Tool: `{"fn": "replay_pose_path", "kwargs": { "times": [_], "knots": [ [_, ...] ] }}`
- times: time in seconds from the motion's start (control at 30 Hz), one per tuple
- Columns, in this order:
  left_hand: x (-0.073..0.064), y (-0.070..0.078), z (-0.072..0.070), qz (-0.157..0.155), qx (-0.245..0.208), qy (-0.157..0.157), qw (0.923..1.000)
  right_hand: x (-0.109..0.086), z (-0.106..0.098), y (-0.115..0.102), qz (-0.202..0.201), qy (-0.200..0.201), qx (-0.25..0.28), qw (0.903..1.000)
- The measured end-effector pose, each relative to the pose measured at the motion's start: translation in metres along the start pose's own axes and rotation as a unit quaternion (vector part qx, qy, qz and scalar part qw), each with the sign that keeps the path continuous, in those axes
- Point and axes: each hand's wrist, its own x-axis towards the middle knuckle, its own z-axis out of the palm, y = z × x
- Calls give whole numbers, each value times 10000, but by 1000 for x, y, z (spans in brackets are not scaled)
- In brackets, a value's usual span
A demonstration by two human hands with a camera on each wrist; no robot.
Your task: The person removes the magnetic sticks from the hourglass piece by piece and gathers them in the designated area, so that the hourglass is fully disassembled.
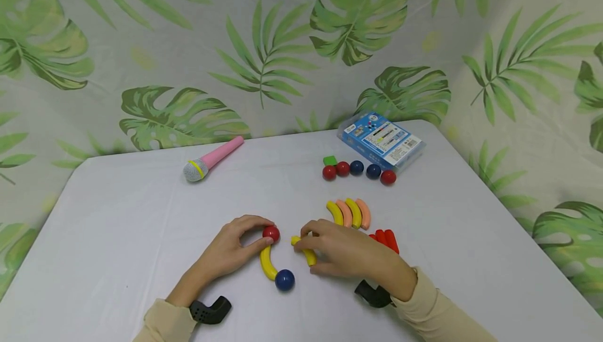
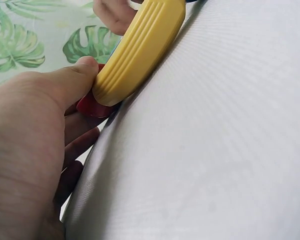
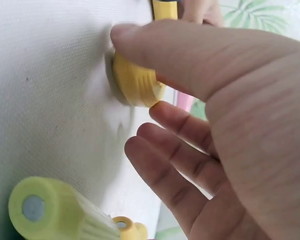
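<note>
My left hand (image 1: pixel 234 245) pinches a red ball (image 1: pixel 271 233) between thumb and fingers. From that ball a curved yellow stick (image 1: pixel 267 264) runs down to a dark blue ball (image 1: pixel 285 280), and its ribbed side shows large in the left wrist view. Just right of this chain, my right hand (image 1: pixel 341 250) holds a second curved yellow stick (image 1: pixel 309 257) by thumb and fingertips, low over the white table. In the right wrist view the thumb covers part of this yellow stick (image 3: pixel 135 82), and the other fingers are spread loosely.
Beyond the right hand lie several curved yellow and orange sticks (image 1: pixel 349 213) and red sticks (image 1: pixel 390 241). Red and blue balls (image 1: pixel 356 167) line up behind, beside a green piece (image 1: pixel 330 160) and a blue package (image 1: pixel 382 140). A pink microphone (image 1: pixel 214 158) lies back left.
</note>
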Motion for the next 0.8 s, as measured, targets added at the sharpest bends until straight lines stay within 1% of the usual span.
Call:
{"fn": "replay_pose_path", "kwargs": {
  "times": [0.13, 0.33, 0.47, 0.63, 0.8],
  "knots": [
    [0, 0, 0, 3, -15, 1, 10000, 0, 0, 0, 72, -23, 90, 9999],
    [0, 0, 0, 42, -16, 0, 10000, 0, 3, -1, -111, -324, 105, 9994],
    [0, 0, 0, 28, 1, -1, 10000, 1, 2, -2, -134, -364, 106, 9992],
    [0, 0, 0, 18, -7, -5, 10000, -1, -3, 1, -18, -152, 129, 9998],
    [0, 0, 0, 33, -33, 7, 10000, -8, -21, 11, 378, 118, 478, 9981]
  ]
}}
